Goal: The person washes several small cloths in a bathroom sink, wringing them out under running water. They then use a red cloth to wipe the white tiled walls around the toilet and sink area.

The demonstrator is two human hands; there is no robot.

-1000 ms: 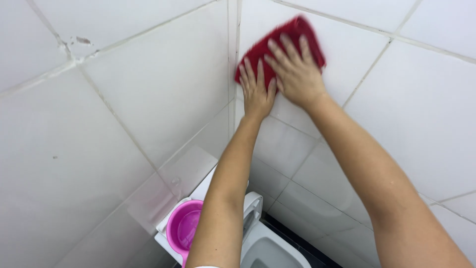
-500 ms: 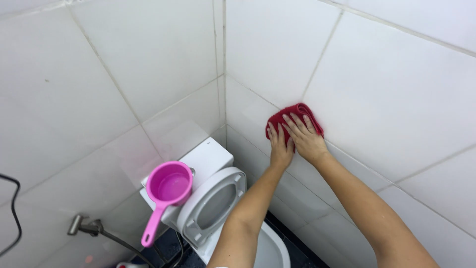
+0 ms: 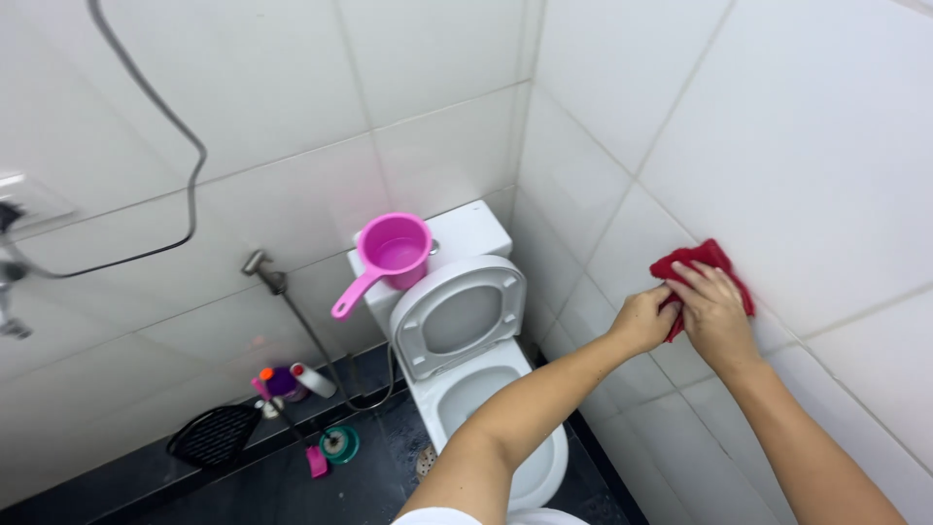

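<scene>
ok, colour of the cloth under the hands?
Dark red. The cloth lies against the white wall tile, seen in the head view.

My hands, left (image 3: 643, 319) and right (image 3: 716, 313), press a cloth (image 3: 702, 264) on the wall at three o'clock. At nine o'clock from them the toilet (image 3: 466, 360) stands, a scoop (image 3: 389, 255) on its tank. Bottles (image 3: 292, 381) sit on the floor at eight o'clock.
</scene>
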